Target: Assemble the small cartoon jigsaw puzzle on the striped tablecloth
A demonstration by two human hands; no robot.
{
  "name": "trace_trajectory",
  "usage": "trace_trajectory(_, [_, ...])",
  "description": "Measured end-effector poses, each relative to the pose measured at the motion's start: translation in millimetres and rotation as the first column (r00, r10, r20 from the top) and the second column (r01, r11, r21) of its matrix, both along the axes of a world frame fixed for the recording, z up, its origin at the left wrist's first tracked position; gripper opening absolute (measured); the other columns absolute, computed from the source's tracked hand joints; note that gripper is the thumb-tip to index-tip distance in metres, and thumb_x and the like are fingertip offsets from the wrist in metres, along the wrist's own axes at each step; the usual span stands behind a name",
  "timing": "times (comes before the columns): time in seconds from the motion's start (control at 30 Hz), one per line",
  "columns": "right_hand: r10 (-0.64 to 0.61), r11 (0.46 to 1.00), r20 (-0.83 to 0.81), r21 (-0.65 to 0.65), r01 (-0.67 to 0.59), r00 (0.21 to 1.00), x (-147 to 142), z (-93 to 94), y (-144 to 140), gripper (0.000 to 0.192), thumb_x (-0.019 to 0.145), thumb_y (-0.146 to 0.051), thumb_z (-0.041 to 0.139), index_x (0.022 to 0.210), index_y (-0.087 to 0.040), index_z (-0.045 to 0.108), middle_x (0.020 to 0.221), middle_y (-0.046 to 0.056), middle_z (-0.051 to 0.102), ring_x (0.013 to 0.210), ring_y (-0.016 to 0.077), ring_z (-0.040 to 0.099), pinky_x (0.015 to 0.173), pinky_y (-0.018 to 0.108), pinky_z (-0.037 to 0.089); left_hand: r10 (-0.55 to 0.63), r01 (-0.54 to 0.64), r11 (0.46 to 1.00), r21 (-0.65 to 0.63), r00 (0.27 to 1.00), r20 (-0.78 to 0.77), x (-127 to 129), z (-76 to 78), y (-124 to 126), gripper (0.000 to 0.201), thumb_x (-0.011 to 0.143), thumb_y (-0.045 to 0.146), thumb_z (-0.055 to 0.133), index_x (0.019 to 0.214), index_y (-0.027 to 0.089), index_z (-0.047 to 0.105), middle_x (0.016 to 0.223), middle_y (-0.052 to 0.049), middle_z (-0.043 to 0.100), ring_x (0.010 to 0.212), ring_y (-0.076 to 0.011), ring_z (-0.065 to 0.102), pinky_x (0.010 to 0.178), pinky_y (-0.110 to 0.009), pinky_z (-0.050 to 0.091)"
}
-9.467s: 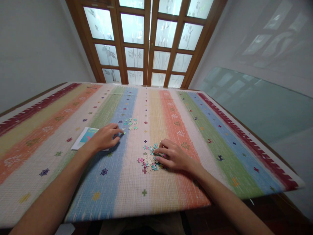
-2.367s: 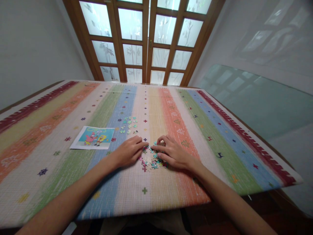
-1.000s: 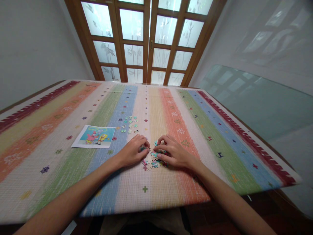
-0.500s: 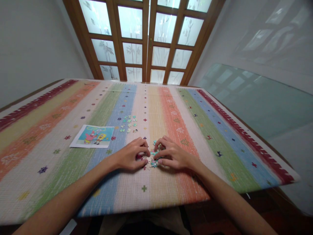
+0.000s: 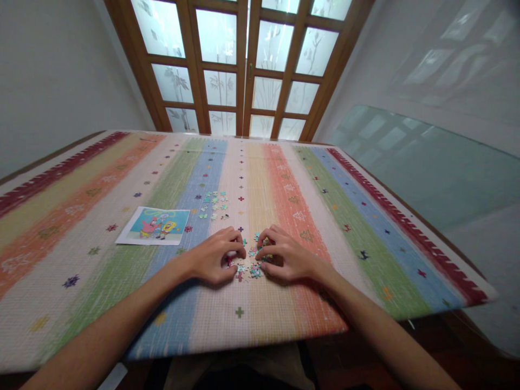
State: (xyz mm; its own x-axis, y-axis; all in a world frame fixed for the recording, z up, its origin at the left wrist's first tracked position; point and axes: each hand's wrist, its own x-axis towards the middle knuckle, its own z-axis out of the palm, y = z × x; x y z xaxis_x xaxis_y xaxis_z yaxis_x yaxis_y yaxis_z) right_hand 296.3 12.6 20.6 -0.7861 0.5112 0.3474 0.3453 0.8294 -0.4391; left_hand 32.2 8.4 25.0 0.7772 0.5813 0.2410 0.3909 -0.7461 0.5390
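Small jigsaw puzzle pieces [image 5: 255, 270] lie in a loose cluster on the tablecloth between my hands, mostly teal with some pink and yellow. My left hand [image 5: 221, 254] rests at the left side of the cluster, fingers curled and thumb apart from the index finger, with pinkish pieces partly hidden under its palm. On the right side, my right hand [image 5: 286, 254] curves in the same way, its fingertips touching or just over the pieces. Between thumb and fingers there is a gap on both hands. Some pieces are covered by the fingers.
A printed cartoon picture [image 5: 156, 226] lies flat to the left. Beyond my left hand, a separate group of puzzle pieces [image 5: 214, 205] is spread out. The striped tablecloth [image 5: 239, 336] covers the table, whose near edge is just before me. Wooden glass doors [image 5: 244, 65] stand behind.
My left hand has drawn back slightly to the left, so more pieces show between the hands. My right hand has barely moved.
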Motion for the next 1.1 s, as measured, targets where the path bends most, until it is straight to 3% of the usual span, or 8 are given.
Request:
trace_trajectory(0.23, [-0.009,1.0,0.007,0.003,0.008,1.0,-0.8,-0.1,0.0,0.01,0.088,-0.024,0.063,0.085,-0.02,0.071,0.103,0.009,0.062,0.093,0.0226,0.055,0.087,0.043,0.047,0.006,-0.006,1.0,0.003,1.0,0.027,-0.3,0.0,1.8,0.01,0.078,0.019,0.056,0.084,0.021,0.064,0.086,-0.005,0.061,0.084,-0.0213,0.054,0.079,-0.037,0.046])
trace_trajectory(0.5, [-0.008,1.0,0.0,-0.01,0.008,1.0,0.2,-1.8,1.7,0.017,0.097,-0.025,0.058,0.089,-0.02,0.072,0.103,0.009,0.063,0.095,0.022,0.055,0.088,0.041,0.047,0.072,-0.053,0.986,-0.159,0.991,0.115,-2.3,9.8,6.2,0.013,0.093,0.027,0.057,0.088,0.02,0.068,0.079,-0.001,0.068,0.07,-0.0145,0.058,0.07,-0.029,0.048])
trace_trajectory(0.57, [-0.012,1.0,-0.007,-0.025,0.012,1.0,0.4,-1.3,1.4,0.018,0.099,-0.025,0.056,0.091,-0.02,0.071,0.103,0.009,0.064,0.095,0.0216,0.055,0.088,0.041,0.048,0.093,-0.077,0.99,-0.114,0.986,0.139,-11.8,13.8,12.4,0.015,0.095,0.027,0.058,0.089,0.02,0.069,0.083,-0.003,0.071,0.077,-0.0157,0.062,0.076,-0.031,0.05])
trace_trajectory(0.67, [-0.015,0.999,-0.002,-0.036,0.015,1.0,0.1,0.0,0.7,0.018,0.101,-0.025,0.055,0.092,-0.02,0.07,0.103,0.009,0.064,0.096,0.0216,0.056,0.089,0.04,0.048,0.171,-0.18,0.982,0.052,0.975,0.143,-35.9,17.9,25.8,0.017,0.095,0.028,0.059,0.089,0.02,0.073,0.089,-0.006,0.07,0.08,-0.0166,0.063,0.077,-0.032,0.05])
trace_trajectory(0.77, [-0.026,0.999,0.011,-0.035,0.026,1.0,0.0,0.8,0.2,0.019,0.101,-0.025,0.054,0.092,-0.02,0.069,0.102,0.009,0.063,0.096,0.0219,0.056,0.089,0.041,0.048,0.268,-0.278,0.944,0.175,0.96,0.079,-63.0,18.3,39.4,0.021,0.094,0.032,0.06,0.086,0.02,0.076,0.081,-0.005,0.064,0.076,-0.0172,0.059,0.072,-0.031,0.047])
trace_trajectory(0.83, [-0.037,0.999,0.023,-0.035,0.037,0.999,0.1,0.8,0.1,0.019,0.101,-0.025,0.054,0.092,-0.02,0.07,0.102,0.01,0.064,0.096,0.0223,0.056,0.089,0.041,0.049,0.297,-0.289,0.939,0.186,0.955,-0.012,-76.7,17.5,46.1,0.022,0.093,0.032,0.059,0.086,0.021,0.078,0.077,-0.004,0.062,0.073,-0.0168,0.058,0.07,-0.029,0.046])
trace_trajectory(1.1, [-0.045,0.998,-0.011,-0.038,0.045,0.999,1.1,0.0,0.9,0.02,0.1,-0.027,0.053,0.091,-0.02,0.07,0.101,0.01,0.064,0.094,0.0224,0.057,0.087,0.042,0.049,0.297,-0.293,0.954,0.063,0.901,-0.315,-89.1,18.0,51.1,0.022,0.08,0.03,0.061,0.088,0.026,0.081,0.079,-0.004,0.07,0.075,-0.0206,0.064,0.074,-0.03,0.047])
